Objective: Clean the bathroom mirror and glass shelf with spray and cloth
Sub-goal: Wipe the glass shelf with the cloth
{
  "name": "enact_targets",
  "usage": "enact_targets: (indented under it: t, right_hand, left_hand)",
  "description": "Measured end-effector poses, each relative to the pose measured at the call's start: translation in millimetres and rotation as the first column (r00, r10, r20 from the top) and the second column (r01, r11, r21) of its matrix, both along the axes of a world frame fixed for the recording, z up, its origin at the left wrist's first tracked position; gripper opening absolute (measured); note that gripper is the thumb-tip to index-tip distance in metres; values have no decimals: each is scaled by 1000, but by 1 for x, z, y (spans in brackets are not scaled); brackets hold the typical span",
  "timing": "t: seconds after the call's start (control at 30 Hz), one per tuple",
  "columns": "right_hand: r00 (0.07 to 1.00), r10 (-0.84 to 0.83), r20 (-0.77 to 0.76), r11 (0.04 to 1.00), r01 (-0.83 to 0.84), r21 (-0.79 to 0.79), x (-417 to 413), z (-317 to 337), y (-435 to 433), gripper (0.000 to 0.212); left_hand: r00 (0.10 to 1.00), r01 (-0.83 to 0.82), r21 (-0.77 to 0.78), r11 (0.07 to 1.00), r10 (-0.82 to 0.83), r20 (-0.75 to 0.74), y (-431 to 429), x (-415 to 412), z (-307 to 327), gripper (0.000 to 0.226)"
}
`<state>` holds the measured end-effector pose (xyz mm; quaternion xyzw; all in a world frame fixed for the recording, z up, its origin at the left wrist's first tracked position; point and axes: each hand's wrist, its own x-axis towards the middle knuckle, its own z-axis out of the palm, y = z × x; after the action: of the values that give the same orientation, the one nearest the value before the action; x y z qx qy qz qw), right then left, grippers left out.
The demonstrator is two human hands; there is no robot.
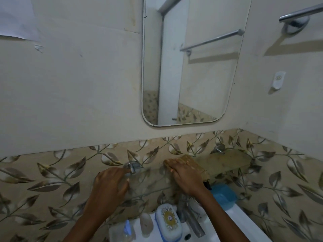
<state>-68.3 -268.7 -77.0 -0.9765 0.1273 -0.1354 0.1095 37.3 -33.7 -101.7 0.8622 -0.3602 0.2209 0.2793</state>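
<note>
The mirror [192,67] hangs on the wall above a glass shelf [227,161] held by two metal brackets. My right hand [185,177] lies flat on a yellowish cloth [192,163] and presses it onto the middle of the shelf. At the shelf's left end, beside the left bracket [133,166], my left hand [110,184] holds the glass, fingers on top and thumb at the front edge. A clear spray bottle [127,231] with a blue top stands on the sink rim at the bottom, left of the soap case.
Below the shelf sits a white sink with a metal faucet [190,219] and a white and blue soap case [168,222]. A blue object [222,194] lies right of the faucet. A towel rail [300,14] juts from the right wall.
</note>
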Motion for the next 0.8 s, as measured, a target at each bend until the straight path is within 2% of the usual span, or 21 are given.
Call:
enact_targets:
  t: [0.13,0.23,0.37,0.47,0.8]
  right_hand:
    - [997,-62,38,997,61,37,-4,0,-20,42]
    - [993,-111,36,993,109,39,-7,1,-36,42]
    - [988,-149,28,987,147,67,-13,1,-60,42]
    - [979,-202,32,977,199,73,-18,-1,-77,42]
    - [932,-361,25,925,354,135,-36,4,-129,42]
  left_hand:
    - [1000,-6,24,1000,6,12,0,-3,1,47]
    - [995,6,60,998,-12,99,-1,-4,1,41]
    - [990,23,79,997,-34,139,-10,-6,0,40]
    - [980,80,62,995,-90,180,-23,-11,-1,38]
    - [946,273,53,961,-278,168,-73,-31,5,31]
